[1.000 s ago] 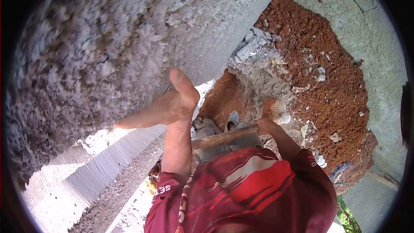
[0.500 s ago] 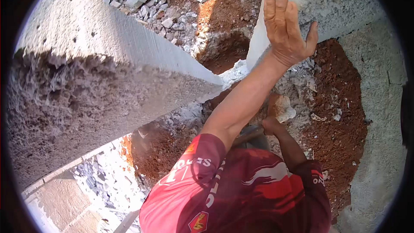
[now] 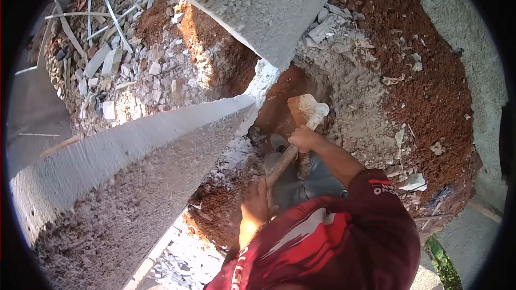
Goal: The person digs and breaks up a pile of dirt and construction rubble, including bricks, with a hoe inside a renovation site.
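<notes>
A hoe with a long wooden handle slants in front of my body. Its dirt-stained flat blade is at the far end, over the dug-out hole. My right hand is closed around the handle just behind the blade. Lower down, close to my body, my left hand grips the handle's other end. My shoes stand partly hidden under the handle.
Rough concrete walls stand at the left and top, nearly meeting at a broken corner. Loose red soil lies at the right, beside a concrete slab. Rubble with thin strips is piled beyond the walls.
My left hand has come down from beside the upper wall and now holds the hoe handle. The right hand still grips the hoe, now further forward. The view has turned and shifted.
</notes>
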`<action>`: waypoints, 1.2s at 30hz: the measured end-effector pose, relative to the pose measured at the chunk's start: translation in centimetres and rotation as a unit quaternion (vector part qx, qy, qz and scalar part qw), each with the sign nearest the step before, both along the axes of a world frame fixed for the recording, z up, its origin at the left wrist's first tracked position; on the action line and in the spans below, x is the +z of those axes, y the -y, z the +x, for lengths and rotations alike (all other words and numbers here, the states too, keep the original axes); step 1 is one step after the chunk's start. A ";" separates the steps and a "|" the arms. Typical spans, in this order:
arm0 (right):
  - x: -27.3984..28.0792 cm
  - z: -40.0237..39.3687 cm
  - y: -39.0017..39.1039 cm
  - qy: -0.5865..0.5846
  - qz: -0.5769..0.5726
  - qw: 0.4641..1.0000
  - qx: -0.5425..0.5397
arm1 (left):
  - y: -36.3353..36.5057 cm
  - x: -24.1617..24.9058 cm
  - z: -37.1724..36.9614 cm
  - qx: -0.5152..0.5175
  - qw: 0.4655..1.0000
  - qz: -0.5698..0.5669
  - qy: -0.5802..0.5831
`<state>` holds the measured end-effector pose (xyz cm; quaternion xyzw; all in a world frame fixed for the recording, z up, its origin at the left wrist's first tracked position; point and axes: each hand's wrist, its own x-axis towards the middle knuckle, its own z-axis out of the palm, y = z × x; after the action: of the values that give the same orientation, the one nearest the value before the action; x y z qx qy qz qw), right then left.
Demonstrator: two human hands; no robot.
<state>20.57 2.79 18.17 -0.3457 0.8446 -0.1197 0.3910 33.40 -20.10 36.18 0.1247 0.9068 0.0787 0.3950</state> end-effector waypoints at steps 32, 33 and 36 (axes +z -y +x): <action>-58.1 -11.1 6.6 -0.085 -0.136 0.752 -0.639 | -0.9 -67.0 -8.1 0.410 0.877 0.249 0.031; -58.5 -11.3 6.8 -0.084 -0.134 0.753 -0.639 | -0.5 -68.0 -8.1 0.411 0.876 0.249 0.033; -59.9 -11.9 7.2 -0.046 -0.064 0.695 -0.714 | 0.2 -72.4 -7.9 0.371 0.901 0.217 0.061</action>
<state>8.66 -4.41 -41.73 0.3326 0.8446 -0.4004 0.1255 25.51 -20.27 -36.17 -0.1433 0.8219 0.4223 0.3545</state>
